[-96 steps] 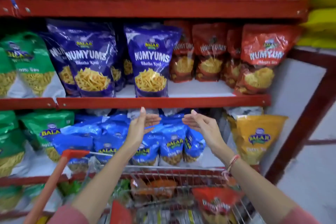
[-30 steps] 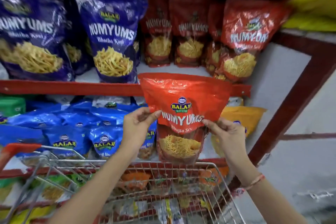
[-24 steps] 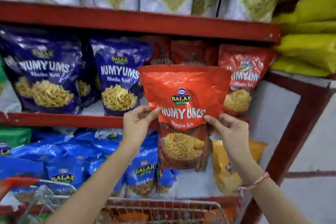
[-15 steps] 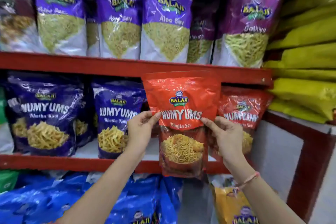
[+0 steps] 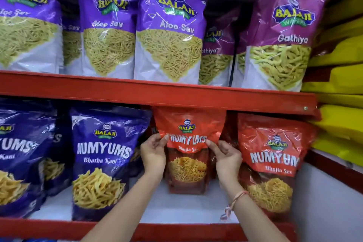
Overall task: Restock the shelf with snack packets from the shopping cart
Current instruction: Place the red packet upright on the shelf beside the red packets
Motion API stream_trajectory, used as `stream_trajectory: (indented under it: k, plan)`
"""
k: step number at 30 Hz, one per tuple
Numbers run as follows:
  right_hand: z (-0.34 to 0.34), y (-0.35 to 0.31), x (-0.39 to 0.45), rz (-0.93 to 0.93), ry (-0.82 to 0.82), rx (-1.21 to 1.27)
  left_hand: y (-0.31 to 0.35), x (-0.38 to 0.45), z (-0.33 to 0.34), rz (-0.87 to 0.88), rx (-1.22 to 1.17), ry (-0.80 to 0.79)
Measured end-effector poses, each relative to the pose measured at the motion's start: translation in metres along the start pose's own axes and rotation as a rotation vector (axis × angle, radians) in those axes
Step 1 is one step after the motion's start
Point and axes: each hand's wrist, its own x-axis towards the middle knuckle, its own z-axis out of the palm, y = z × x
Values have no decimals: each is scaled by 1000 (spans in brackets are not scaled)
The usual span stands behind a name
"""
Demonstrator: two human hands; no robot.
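Note:
A red Numyums Bhujia Sev packet stands upright on the white board of the middle shelf, its top under the red rail above. My left hand pinches its left edge and my right hand pinches its right edge. It sits between a blue Numyums packet on the left and another red Numyums packet on the right. The shopping cart is out of view.
The upper shelf rail carries purple Aloo Sev packets and a magenta Gathiya packet. Yellow packets are stacked at the far right. More blue packets stand at the left. The shelf's red front lip runs along the bottom.
Both hands lifted the red packet from above the cart up to the middle shelf and pushed it back onto the shelf board. The view rose, and the cart dropped out of sight.

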Motion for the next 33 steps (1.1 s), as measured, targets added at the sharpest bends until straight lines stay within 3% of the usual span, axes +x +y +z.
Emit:
stream_trajectory:
  k: [7, 12, 14, 18, 27, 33]
  plan:
    - [10, 42, 16, 131, -15, 68, -36, 18, 3, -31, 52, 19]
    - [10, 42, 11, 251, -72, 68, -36, 17, -1, -15, 75, -61]
    - [4, 42, 3, 417, -111, 45, -40, 11, -8, -112, 64, -117]
    - [-2, 39, -17, 666, -208, 41, -44, -2, -22, -497, 4, -270]
    - [-26, 23, -45, 698, -294, 9, -34, -26, -50, -559, 18, -345]
    - [-48, 15, -69, 651, -329, -20, -22, -53, -70, -509, 71, -380]
